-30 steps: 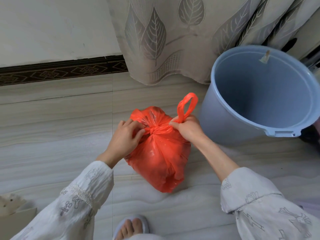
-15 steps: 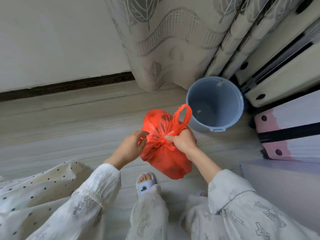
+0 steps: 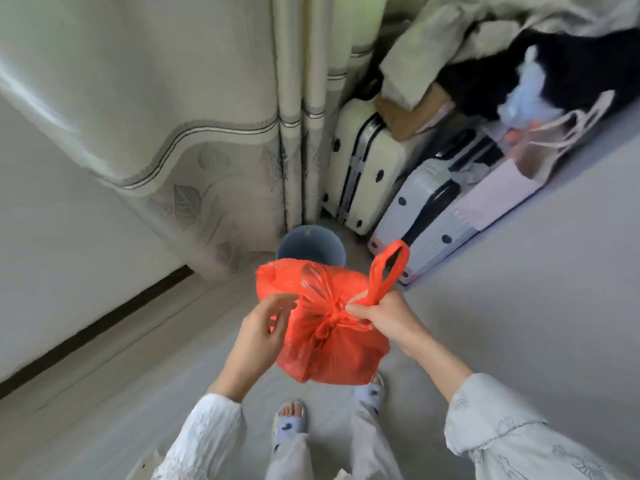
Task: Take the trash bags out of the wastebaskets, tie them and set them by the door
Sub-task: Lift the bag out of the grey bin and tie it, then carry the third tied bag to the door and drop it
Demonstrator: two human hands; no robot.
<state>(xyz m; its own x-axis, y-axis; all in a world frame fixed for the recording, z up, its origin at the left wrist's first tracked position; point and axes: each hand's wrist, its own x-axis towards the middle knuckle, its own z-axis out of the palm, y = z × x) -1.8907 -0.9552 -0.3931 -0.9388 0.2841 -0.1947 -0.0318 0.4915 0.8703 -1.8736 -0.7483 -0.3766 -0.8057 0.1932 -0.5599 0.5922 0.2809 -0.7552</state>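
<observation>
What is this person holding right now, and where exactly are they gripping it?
The right hand grips the red trash bag at the base of its handle loop, beside the knot. The left hand is open beside it, holding nothing.

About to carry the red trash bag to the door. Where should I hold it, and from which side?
Take the red trash bag by its free handle loop, coming from above. The loop stands up clear of the knot, beside the right hand pinching its base. The thin bulging body offers no firm hold. The left hand is open beside it.

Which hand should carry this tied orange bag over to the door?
Right hand: it grips the orange plastic trash bag at its knot. The left hand is open beside it.
</observation>
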